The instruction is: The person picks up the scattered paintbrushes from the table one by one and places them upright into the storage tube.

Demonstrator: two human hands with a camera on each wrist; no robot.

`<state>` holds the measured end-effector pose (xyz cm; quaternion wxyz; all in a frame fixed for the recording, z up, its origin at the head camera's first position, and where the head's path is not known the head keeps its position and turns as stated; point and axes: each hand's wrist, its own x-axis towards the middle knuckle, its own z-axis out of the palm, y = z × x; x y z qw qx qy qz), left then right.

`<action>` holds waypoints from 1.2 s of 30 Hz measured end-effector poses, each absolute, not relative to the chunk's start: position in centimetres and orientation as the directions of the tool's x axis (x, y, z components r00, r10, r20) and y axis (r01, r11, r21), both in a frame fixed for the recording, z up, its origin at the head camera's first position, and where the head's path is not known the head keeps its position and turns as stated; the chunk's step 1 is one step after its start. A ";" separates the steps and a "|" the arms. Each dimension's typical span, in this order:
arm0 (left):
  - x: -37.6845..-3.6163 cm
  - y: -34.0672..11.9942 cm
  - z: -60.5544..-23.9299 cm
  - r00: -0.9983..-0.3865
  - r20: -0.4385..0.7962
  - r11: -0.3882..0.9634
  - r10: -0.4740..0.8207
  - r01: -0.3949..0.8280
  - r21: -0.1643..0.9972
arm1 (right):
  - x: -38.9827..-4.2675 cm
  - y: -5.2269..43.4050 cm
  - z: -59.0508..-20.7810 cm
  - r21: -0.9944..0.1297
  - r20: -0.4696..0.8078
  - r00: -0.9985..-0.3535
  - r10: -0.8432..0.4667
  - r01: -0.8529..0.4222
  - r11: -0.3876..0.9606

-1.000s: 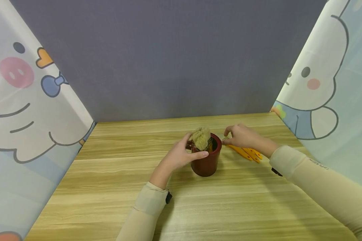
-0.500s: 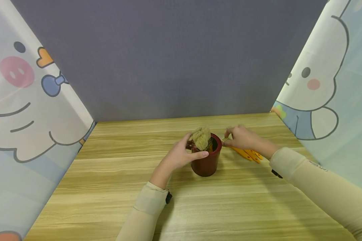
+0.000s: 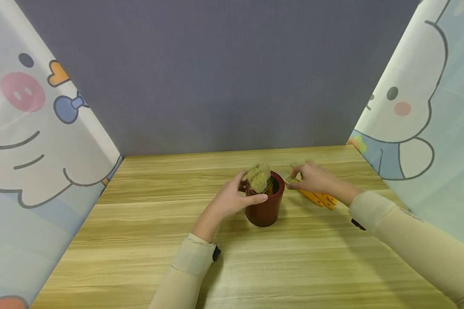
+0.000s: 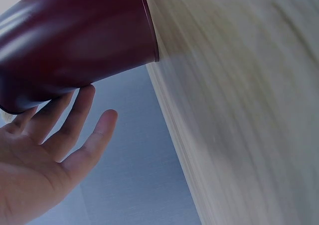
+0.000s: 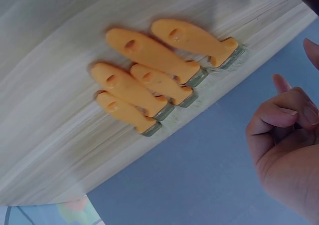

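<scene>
A dark red cup (image 3: 264, 212) stands upright on the wooden table, holding brushes with their pale bristles (image 3: 258, 177) up. My left hand (image 3: 228, 198) grips the cup near its rim, thumb across the front and fingers round the left side. In the left wrist view its fingers lie along the cup wall. My right hand (image 3: 313, 177) hovers just right of the rim, over the bristle ends of several flat brushes with orange handles (image 5: 144, 55) lying side by side. Its thumb and forefinger look apart; the other fingers are curled, with nothing visible in them.
The wooden table (image 3: 147, 240) meets a grey back panel (image 3: 232, 86). Cartoon-printed sheets stand along the left (image 3: 42, 141) and right (image 3: 417, 128) sides. The loose brushes lie close to the right of the cup.
My right hand has shifted slightly to the right, away from the cup's rim, uncovering more of the brush ends. The left hand and the cup have stayed put.
</scene>
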<state>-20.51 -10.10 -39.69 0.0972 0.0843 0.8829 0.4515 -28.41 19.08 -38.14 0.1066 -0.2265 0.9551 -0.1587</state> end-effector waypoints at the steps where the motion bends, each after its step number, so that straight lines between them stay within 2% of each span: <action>1: -20.5 -10.1 -39.7 -0.967 -0.095 0.578 0.237 0.062 0.814 | -28.4 19.2 -38.2 -0.350 -0.134 -0.875 -0.465 -0.397 0.848; 8: -20.4 -10.1 -39.6 -0.966 -0.090 0.581 0.241 0.069 0.811 | -28.5 20.0 -38.8 -0.322 -0.119 -0.873 -0.472 -0.416 0.850; 27: -20.4 -9.9 -39.3 -0.964 -0.092 0.581 0.248 0.072 0.811 | -30.2 19.1 -40.2 -0.296 -0.159 -0.895 -0.418 -0.360 0.884; 36: -20.5 -9.9 -39.4 -0.967 -0.117 0.598 0.228 0.044 0.800 | -30.7 19.4 -41.6 -0.331 -0.165 -0.891 -0.423 -0.354 0.875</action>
